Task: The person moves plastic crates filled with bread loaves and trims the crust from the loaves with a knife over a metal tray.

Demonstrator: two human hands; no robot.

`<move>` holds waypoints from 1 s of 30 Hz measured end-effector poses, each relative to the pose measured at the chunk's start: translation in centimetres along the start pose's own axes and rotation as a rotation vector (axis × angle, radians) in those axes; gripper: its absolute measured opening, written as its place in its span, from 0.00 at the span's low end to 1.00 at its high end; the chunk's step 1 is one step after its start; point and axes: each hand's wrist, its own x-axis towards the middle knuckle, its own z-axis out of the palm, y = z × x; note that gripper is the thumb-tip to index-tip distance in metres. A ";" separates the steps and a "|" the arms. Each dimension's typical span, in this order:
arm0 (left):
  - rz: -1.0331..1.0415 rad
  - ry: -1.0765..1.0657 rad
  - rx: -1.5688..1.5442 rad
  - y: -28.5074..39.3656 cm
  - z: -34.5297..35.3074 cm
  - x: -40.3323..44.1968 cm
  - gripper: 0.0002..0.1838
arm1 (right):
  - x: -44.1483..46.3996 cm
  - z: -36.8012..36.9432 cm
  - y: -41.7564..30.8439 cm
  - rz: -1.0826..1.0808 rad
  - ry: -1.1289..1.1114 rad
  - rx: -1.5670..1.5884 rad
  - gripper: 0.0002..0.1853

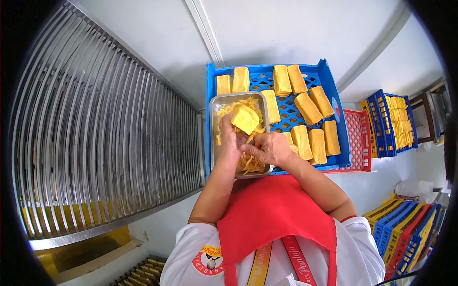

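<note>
My left hand [230,139] is closed around a yellow, cheese-like block [245,119], its paler cut face turned up. Below the block, my right hand [273,148] is closed with the thumb toward the left hand. A small dark-and-orange bit shows at its fingers, but what it grips is mostly hidden. Both hands are over a steel tray [215,102] holding thin yellow-orange peelings [251,165]. The tray rests on the left side of a blue plastic crate [341,143], where several darker yellow blocks [308,108] lie, some in pairs.
Left of me stands a slatted metal rack [109,124]. A red crate [359,138] shows beneath the blue one. Farther right, another blue crate [390,124] holds many yellow pieces. Several coloured crates [398,233] stand at the lower right. A white wall [286,28] is behind.
</note>
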 end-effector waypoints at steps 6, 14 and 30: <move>0.529 -0.078 0.334 1.9 -0.1 -1.4 0.48 | -1.1 -1.9 -0.5 0.011 -0.006 -0.034 0.31; 0.593 -0.064 0.567 1.7 0.4 -3.1 0.56 | 0.0 -0.7 0.1 0.063 0.266 0.022 0.32; 0.939 -0.261 0.964 1.4 -1.6 -2.1 0.34 | -0.5 -4.0 -0.4 0.125 0.099 0.096 0.27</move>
